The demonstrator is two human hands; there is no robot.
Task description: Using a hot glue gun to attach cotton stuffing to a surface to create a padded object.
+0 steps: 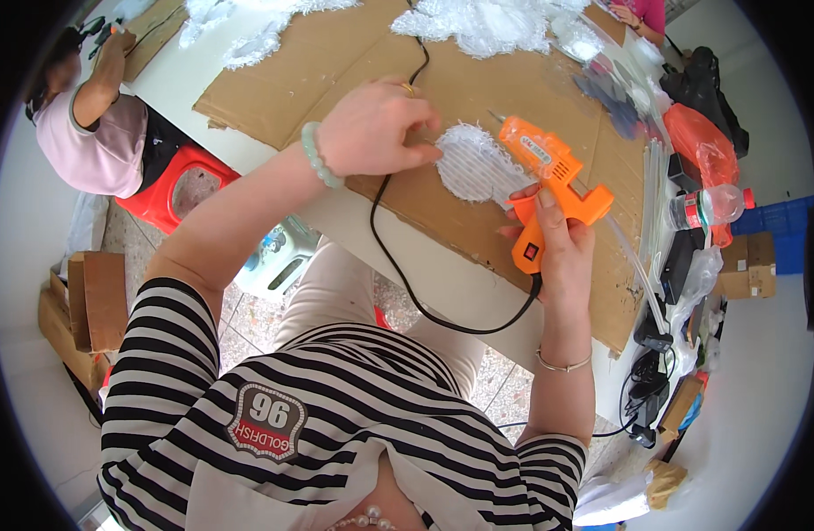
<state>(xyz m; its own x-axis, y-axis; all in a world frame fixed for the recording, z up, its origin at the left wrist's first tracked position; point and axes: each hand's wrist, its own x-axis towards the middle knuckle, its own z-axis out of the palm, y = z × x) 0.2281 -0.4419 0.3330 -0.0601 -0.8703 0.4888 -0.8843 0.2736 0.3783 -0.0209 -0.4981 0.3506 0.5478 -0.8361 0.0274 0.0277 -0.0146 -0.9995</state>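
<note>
Brown cardboard (292,97) bears a fuzzy disc (474,165); left hand (376,128), thumb parted, at its ten o'clock; right hand (566,252) grips an orange glue gun (556,166).

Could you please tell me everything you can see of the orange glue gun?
The glue gun looks like orange plastic, with a label on its side, a red switch on the handle and a greyish nozzle. The right hand grips its handle over the cardboard, nozzle pointing away and leftward. A black cord leaves the handle's base; an apparent clear glue stick extends from the rear. Whether it is on cannot be told.
</note>
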